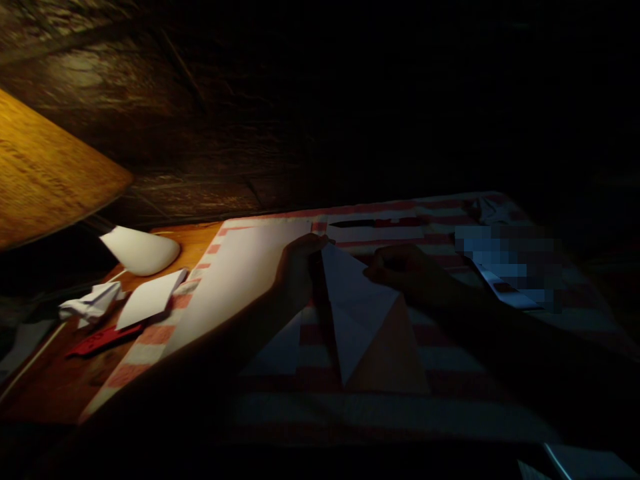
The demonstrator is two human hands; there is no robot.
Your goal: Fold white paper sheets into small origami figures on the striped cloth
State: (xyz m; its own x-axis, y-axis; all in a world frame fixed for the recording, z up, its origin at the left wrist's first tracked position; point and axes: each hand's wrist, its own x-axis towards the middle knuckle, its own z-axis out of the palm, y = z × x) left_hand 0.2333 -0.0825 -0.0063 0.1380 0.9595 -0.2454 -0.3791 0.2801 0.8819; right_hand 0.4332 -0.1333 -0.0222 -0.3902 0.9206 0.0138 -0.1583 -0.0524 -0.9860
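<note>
The left hand (pixel 300 263) pinches the upper tip of a folded paper (pixel 355 300), while the right hand (pixel 403 270), thumb and finger pressed together, grips its upper right edge. The paper is between the two hands, over a red-and-white striped cloth (pixel 450 337). A large white sheet (pixel 237 270) lies left of it. Farther left, on the wooden table (pixel 47 393), a red object (pixel 103 340) bears marks, perhaps lettering, too blurred and dim to read. Pixelation covers a phone-like device (pixel 500 280) at right.

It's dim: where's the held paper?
In the head view's centre, the held paper is between the left hand and right hand, over the striped cloth.
</note>
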